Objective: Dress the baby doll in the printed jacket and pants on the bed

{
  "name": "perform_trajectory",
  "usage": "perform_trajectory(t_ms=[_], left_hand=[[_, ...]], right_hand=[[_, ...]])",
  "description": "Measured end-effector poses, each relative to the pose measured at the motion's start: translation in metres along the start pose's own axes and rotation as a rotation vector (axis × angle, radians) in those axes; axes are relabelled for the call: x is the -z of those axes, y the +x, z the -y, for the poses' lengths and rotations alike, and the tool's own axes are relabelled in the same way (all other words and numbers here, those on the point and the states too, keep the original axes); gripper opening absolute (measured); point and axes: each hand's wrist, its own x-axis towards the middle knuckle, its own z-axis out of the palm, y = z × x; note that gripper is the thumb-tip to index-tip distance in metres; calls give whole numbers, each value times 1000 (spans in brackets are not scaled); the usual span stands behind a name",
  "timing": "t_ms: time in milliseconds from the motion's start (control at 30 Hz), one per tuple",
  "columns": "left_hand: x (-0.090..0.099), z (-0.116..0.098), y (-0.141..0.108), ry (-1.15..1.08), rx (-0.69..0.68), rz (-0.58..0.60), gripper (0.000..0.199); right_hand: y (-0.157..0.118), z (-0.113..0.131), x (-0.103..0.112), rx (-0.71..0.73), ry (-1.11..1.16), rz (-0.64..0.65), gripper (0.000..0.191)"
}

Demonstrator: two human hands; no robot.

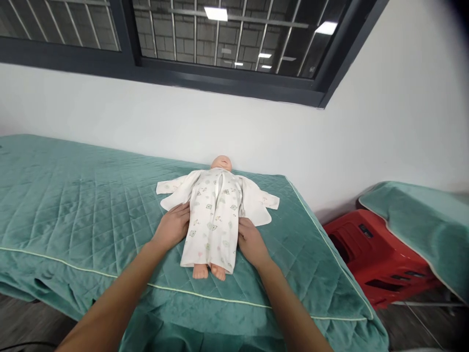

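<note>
A baby doll [222, 162] lies on its back on the green quilted cover, head toward the wall and bare feet [200, 271] toward me. White printed baby trousers [212, 220] cover its legs and reach high up its body. A white baby shirt [254, 200] is spread out on both sides, sleeves stretched outward. My left hand [173, 226] is closed at the left edge of the trousers, fingertips partly hidden by cloth. On the opposite edge, my right hand [252, 240] has its fingers curled around the fabric. The doll's arms are hidden.
The green quilted cover [91, 205] drapes over the bed's front and right edges. A white wall [164, 117] rises behind it, below a dark-framed barred window [227, 78]. To the right stands a red plastic object [381, 254] beside another green cover [421, 215].
</note>
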Motion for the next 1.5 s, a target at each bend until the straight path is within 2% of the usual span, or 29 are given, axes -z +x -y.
perform_trajectory(t_ms=[67,167,367,533,700,867,1067,1133,1233,1333,1433,1500], left_hand=[[1,-2,-12,14,32,-45,35],[1,-5,-20,19,58,-37,38],[5,-10,-16,-28,95,0,41],[-2,-1,-15,-22,181,-69,48],[-7,10,-15,27,272,-114,42],[-1,2,-22,105,296,-219,37],[-1,0,-21,66,357,-155,35],[-2,6,-20,3,381,-181,37],[-4,16,-20,-58,420,-267,40],[-5,22,-17,11,555,-271,45],[-6,27,-7,126,764,-213,44],[-8,31,0,184,852,-192,47]], right_hand=[[-1,2,0,-12,-63,-30,38],[-1,3,0,-25,-123,-29,37],[0,3,0,-39,-139,33,30],[1,7,2,-43,-151,58,21],[1,8,1,-71,-189,55,19],[1,9,1,-99,-236,54,19],[1,14,2,-125,-239,67,17],[-1,13,1,-146,-197,36,18],[-3,2,6,-176,-107,-47,18],[-4,-23,21,-203,-114,-111,20],[-2,-54,43,-277,-319,-142,26],[-1,-70,56,-392,-493,-133,32]])
